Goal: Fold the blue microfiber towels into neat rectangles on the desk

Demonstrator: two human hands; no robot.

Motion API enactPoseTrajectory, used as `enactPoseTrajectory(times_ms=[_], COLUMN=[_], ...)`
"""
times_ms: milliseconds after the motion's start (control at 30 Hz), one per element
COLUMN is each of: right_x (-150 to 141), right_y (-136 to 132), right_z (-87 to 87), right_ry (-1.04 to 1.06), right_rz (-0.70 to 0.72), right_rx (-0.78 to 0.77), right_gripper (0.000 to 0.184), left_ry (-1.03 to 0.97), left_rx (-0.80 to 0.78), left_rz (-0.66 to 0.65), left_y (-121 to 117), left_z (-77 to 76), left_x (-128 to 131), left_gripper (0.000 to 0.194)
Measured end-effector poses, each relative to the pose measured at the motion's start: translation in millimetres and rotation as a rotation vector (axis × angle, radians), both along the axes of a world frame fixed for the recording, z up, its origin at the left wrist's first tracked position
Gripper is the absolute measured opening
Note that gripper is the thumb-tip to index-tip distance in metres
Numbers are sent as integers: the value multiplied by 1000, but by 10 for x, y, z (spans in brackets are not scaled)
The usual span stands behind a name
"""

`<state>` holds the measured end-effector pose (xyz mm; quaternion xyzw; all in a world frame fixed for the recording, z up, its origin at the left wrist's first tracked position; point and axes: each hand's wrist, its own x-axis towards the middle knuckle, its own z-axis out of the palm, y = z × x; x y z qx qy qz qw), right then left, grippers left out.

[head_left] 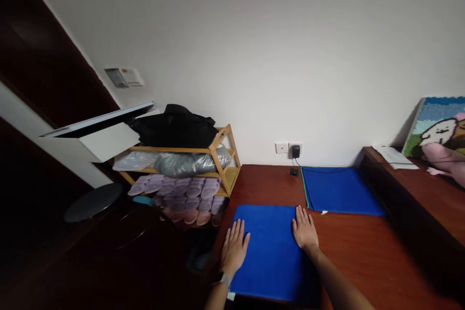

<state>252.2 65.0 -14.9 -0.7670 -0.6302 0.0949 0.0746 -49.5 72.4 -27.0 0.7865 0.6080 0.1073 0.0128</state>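
Observation:
A blue cloth point(271, 252) lies spread flat on the reddish-brown wooden desk point(363, 252), near its left front corner. My left hand point(234, 249) rests flat on the cloth's left edge, fingers stretched out. On the right edge, close to the far corner, my right hand point(304, 227) lies palm down with its fingers extended. Neither hand grips anything. A small white tag point(231, 295) sticks out at the near left corner. Farther back lies a second blue cloth point(341, 190) with a green edge and its own white tag.
Against the wall, a black plug point(296, 151) sits in a socket, its cable running over the back cloth. Left of the desk stands a wooden shoe rack point(223, 164) with slippers and a black bag point(178, 128). A raised shelf point(428, 179) at right holds a pink plush toy point(445, 162).

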Motion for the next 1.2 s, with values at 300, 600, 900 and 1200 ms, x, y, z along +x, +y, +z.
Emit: enactPoseTrajectory(times_ms=[300, 600, 900, 1200], right_x=[-48, -403, 63, 1528], right_y=[-128, -1215, -830, 171], right_z=[111, -68, 91, 242], right_ry=[10, 103, 93, -78], right_rz=[-6, 34, -2, -160], right_rx=[6, 47, 167, 120], right_gripper=[66, 67, 61, 55], left_ry=[47, 49, 61, 30], left_rx=[-7, -4, 13, 19], left_rz=[49, 66, 66, 78], left_y=[-190, -123, -31, 29], left_z=[73, 36, -77, -199], left_x=[-359, -367, -430, -498], left_gripper=[67, 69, 68, 69])
